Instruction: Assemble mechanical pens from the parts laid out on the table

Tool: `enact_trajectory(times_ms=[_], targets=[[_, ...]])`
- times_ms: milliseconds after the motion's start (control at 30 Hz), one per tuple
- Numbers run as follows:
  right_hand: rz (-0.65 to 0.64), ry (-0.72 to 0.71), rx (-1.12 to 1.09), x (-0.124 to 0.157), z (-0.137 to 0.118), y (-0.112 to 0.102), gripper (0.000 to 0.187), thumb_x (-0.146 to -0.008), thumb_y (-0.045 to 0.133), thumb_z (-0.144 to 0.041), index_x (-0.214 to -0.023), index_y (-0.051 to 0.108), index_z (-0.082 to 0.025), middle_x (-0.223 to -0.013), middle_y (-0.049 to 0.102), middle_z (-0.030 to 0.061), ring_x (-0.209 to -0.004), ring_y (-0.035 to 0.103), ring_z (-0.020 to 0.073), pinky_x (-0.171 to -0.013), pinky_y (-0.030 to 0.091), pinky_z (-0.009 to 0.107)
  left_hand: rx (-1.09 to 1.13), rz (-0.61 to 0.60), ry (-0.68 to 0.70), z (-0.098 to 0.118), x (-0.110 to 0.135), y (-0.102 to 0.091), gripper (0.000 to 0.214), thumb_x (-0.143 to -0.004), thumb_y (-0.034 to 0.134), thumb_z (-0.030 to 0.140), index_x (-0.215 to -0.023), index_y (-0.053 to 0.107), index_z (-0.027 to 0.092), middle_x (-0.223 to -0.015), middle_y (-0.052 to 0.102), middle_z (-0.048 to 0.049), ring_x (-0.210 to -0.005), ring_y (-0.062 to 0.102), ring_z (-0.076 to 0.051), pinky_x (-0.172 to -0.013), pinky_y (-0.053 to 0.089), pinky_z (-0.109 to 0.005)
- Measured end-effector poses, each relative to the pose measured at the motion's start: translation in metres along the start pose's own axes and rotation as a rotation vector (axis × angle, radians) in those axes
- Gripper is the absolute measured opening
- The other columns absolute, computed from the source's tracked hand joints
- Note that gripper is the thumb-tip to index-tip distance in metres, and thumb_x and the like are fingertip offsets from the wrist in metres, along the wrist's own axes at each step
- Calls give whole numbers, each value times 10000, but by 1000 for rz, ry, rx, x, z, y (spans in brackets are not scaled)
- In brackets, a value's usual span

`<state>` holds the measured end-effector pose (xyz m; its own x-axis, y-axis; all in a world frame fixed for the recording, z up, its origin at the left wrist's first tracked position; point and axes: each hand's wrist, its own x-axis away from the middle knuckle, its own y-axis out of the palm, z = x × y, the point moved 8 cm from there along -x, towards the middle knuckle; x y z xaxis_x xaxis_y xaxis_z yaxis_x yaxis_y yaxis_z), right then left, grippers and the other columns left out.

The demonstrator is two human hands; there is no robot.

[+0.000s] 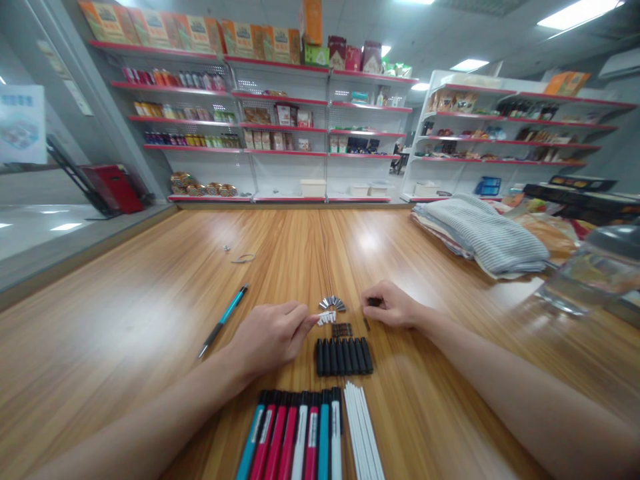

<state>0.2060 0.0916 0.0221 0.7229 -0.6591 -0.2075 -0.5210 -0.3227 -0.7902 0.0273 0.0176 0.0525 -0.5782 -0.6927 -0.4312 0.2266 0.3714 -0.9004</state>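
My left hand (280,333) is closed in a pinch at the edge of a cluster of small white plastic parts (327,318), with one white part at its fingertips. My right hand (393,303) curls shut around a small black piece (373,302), mostly hidden by the fingers. Just below it lies a thin dark spring-like part (367,325). Between the hands, silver metal cone tips (333,303) fan out in an arc. Nearer me are small dark springs (342,329), then a row of black rubber grips (344,357). Coloured pen barrels (290,433) and white refill tubes (361,433) line the front.
A blue and black pen (223,320) lies left of my left hand. Farther off are a cable ring (243,258) and a tiny metal bit (227,248). Folded cloths (485,233) and a clear water jug (590,267) stand at right. Stocked shelves (280,125) rise behind the table.
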Motion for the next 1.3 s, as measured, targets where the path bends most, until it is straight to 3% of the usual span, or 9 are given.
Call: enact_trajectory(times_ms=[200, 467, 733, 967, 1300], targets=[[-109, -13, 74, 2, 0, 3, 238, -788, 586, -283, -608, 552, -132, -529, 444, -44, -494, 375, 66, -482, 254, 203, -3, -10, -11, -2, 0, 2, 316, -965, 370, 355, -740, 511, 184, -670, 572, -2, -560, 493, -126, -510, 240, -277], [-91, -22, 217, 1, -10, 7, 305, -800, 601, -362, -590, 545, -147, -528, 468, -37, -496, 381, 73, -510, 245, 220, -5, -18, -26, -2, -1, 1, 321, -966, 363, 369, -739, 503, 190, -674, 568, 4, -567, 502, -133, -511, 228, -288], [-86, 7, 100, -3, -2, 10, 441, -880, 497, -408, -533, 423, -146, -520, 278, -60, -487, 284, 60, -490, 210, 213, 4, -1, -17, -4, 0, 3, 317, -963, 372, 365, -732, 499, 188, -661, 564, 6, -561, 493, -129, -515, 227, -288], [-90, 33, -33, 0, -6, 9, 140, -803, 620, -287, -800, 608, -148, -648, 540, -30, -572, 455, 80, -530, 307, 191, 20, -4, -25, -5, 0, 3, 325, -965, 369, 361, -728, 498, 179, -670, 572, -3, -564, 489, -120, -518, 225, -277], [-72, 71, -4, -1, -10, 12, 226, -765, 680, -369, -746, 637, -148, -629, 566, -24, -560, 481, 81, -522, 299, 198, 13, -4, -29, -5, 0, 4, 332, -963, 374, 368, -717, 497, 182, -652, 554, 5, -557, 481, -120, -517, 221, -284]])
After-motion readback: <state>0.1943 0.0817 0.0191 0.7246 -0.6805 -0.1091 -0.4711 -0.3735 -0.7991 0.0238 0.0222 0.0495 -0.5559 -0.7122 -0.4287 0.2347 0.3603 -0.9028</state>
